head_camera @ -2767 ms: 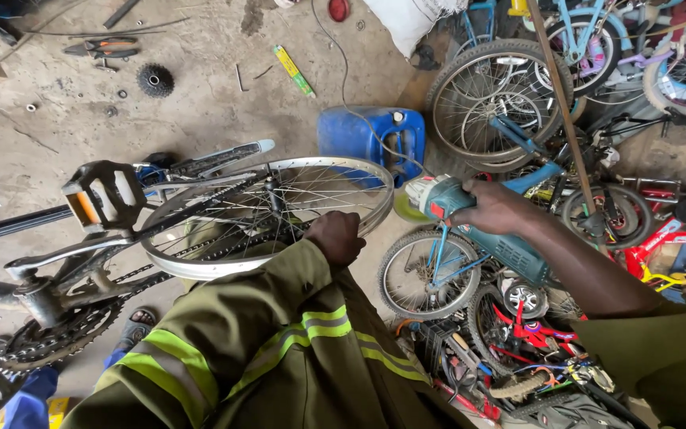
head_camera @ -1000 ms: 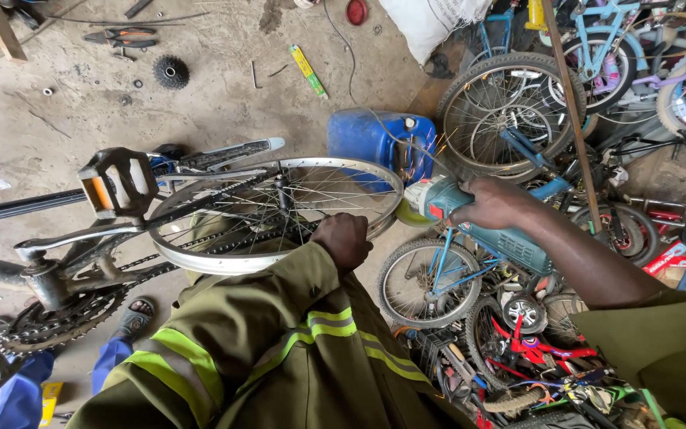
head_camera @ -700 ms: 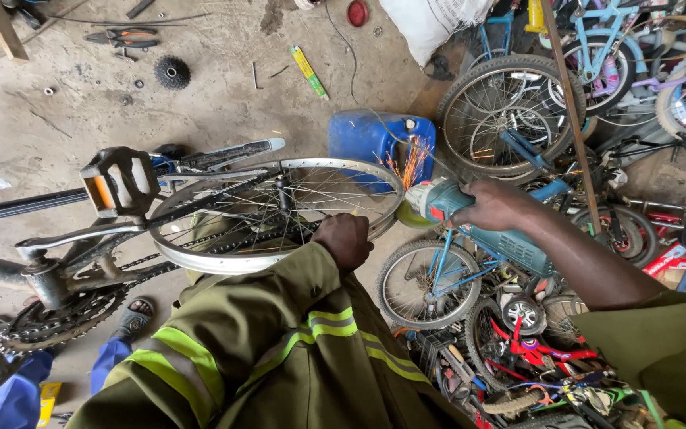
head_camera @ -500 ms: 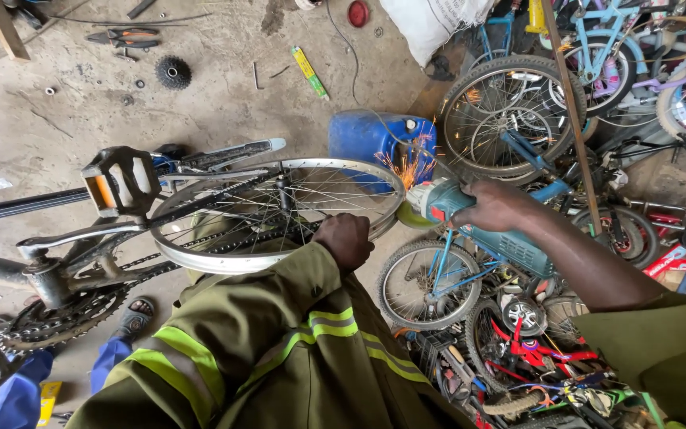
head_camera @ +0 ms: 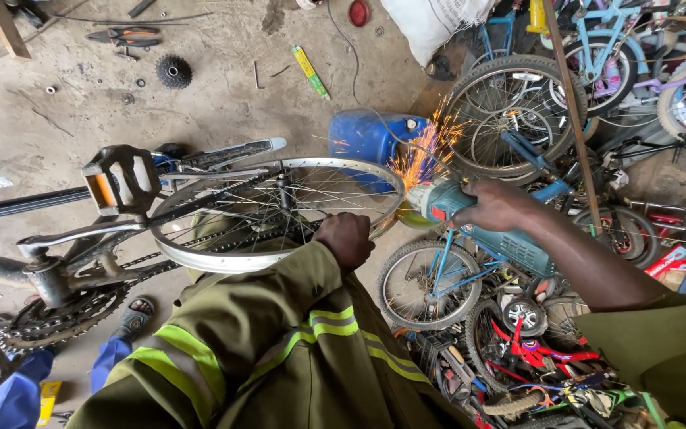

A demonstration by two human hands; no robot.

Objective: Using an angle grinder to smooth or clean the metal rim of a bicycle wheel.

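Observation:
My left hand [head_camera: 347,238] grips the near rim of a bare silver bicycle wheel [head_camera: 200,258] held flat over an upturned bike frame [head_camera: 49,270]. My right hand [head_camera: 498,205] holds a teal angle grinder [head_camera: 478,226], its disc pressed against the wheel's right edge. Orange sparks [head_camera: 426,151] fly up and away from the contact point. My olive sleeve with a yellow reflective band [head_camera: 311,326] covers the left arm.
A blue plastic jerrycan [head_camera: 367,135] lies just beyond the wheel. Small bikes and loose wheels [head_camera: 518,111] pile up on the right. A pedal [head_camera: 117,179], crank and chain sit left. A cog [head_camera: 174,71], pliers [head_camera: 125,36] and a green tube [head_camera: 310,71] lie on the concrete floor.
Sparks now spray from where the grinder meets the rim; no sparks showed before. Both hands and the wheel have held their places.

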